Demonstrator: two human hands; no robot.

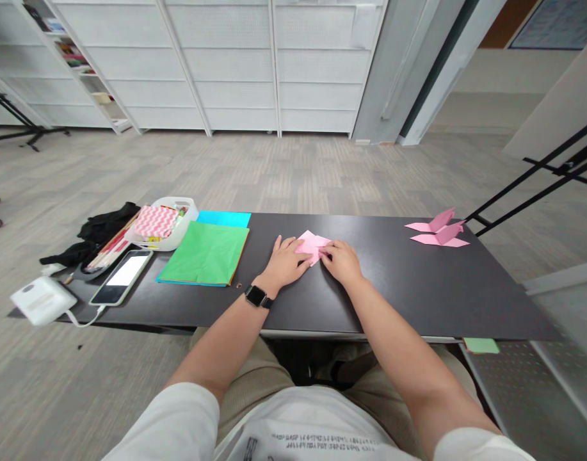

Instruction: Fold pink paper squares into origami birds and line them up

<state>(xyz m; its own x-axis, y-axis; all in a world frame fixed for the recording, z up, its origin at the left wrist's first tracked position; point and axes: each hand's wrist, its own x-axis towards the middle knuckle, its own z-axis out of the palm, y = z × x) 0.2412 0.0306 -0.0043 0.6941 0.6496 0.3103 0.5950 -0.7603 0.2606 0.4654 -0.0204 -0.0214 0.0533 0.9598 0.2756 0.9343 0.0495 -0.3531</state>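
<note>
A folded sheet of pink paper (313,241) lies on the dark table in front of me. My left hand (285,261), with a black watch on its wrist, rests over the paper's left side, fingers stretched out and pressing it down. At the right side, the fingers of my right hand (341,261) are closed together at the paper's edge; the fingertips partly hide the fold there. Two folded pink paper birds (440,237) sit side by side near the table's right end.
Left of my hands is a stack of coloured paper (205,255), green on top. Beyond it are a white basket (182,234), a phone (123,278) cabled to a white power bank (42,299), and black cloth (104,225). A black stand (543,173) rises past the right end.
</note>
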